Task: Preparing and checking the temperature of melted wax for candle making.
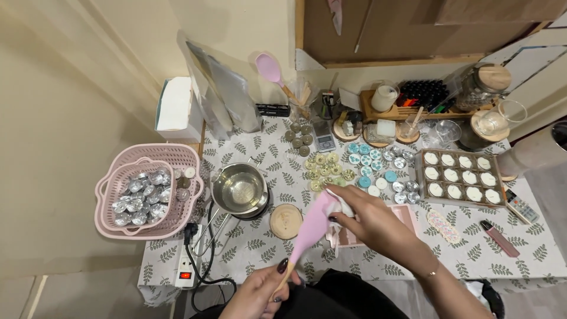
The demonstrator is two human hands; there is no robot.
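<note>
Fingers [354,207] pinch white tissue [341,207] on pink silicone spatula [313,227] — wiping step; left hand [260,292] grips wooden handle — next, probably firmer rubbing.

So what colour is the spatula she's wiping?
Pale pink silicone spatula, wooden handle, seen in the head view.

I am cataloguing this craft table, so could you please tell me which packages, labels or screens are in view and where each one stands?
White box: far left corner, rectangular, teal edge.
Silver foil pouches: leaning on the wall beside the box, flat and shiny.
Small digital scale: back centre, dark with a grey screen.
Remote control: right edge, white with coloured buttons.
Power strip: front left, white, red lit switch.
</note>
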